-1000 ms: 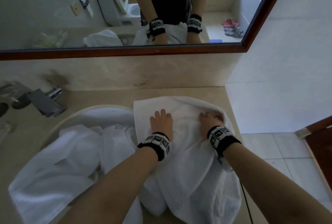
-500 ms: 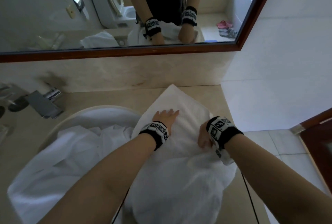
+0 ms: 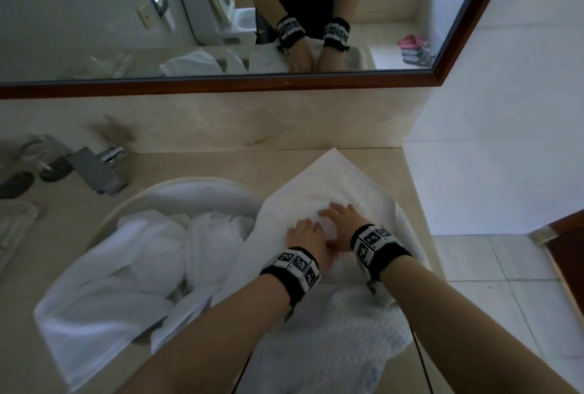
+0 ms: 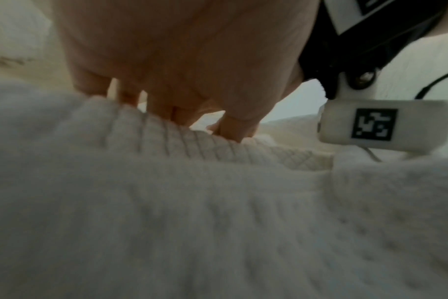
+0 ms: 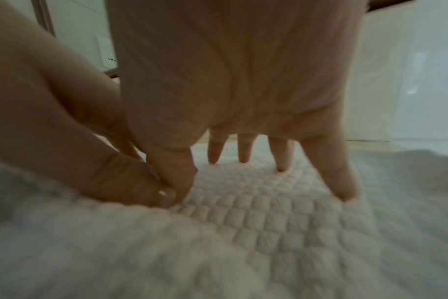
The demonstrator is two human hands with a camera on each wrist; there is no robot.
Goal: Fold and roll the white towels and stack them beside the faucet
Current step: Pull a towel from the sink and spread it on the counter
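Two crumpled towels [image 3: 104, 270] beside faucet [image 3: 94, 169]

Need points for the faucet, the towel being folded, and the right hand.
faucet [image 3: 94, 171]: head view, on the flat grey spout.
towel being folded [image 3: 335, 172]: head view, on the far pointed corner lying on the counter.
right hand [image 3: 343, 216]: head view, on the back of the hand, fingers spread flat on the towel.
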